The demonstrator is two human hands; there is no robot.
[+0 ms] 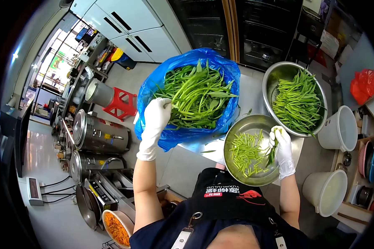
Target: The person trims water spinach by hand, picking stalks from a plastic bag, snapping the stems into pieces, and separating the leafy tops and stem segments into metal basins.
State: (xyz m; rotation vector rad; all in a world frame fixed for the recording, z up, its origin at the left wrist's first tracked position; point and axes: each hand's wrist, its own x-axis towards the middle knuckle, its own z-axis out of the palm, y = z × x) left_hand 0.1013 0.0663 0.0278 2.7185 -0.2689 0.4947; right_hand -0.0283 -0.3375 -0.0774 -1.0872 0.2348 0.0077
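Note:
My left hand (157, 114), in a white glove, is closed on the stem ends of some water spinach (195, 89) at the near left of a blue plastic bag (149, 87). The long leafy stalks fan out to the right from my fist and overlap the heap in the bag. My right hand (281, 147), also gloved, is closed around a small bunch of water spinach (272, 154) over the right side of a metal bowl (232, 164). Short cut green stem pieces (247, 153) lie inside that bowl. My fingers partly hide the bunch.
A larger metal basin (268, 97) of long green stalks stands at the right on the metal table (297, 149). White buckets (326, 191) stand farther right. A red stool (122, 103) and steel pots (99, 135) are left of the bag. Shredded orange food (115, 228) fills a tub.

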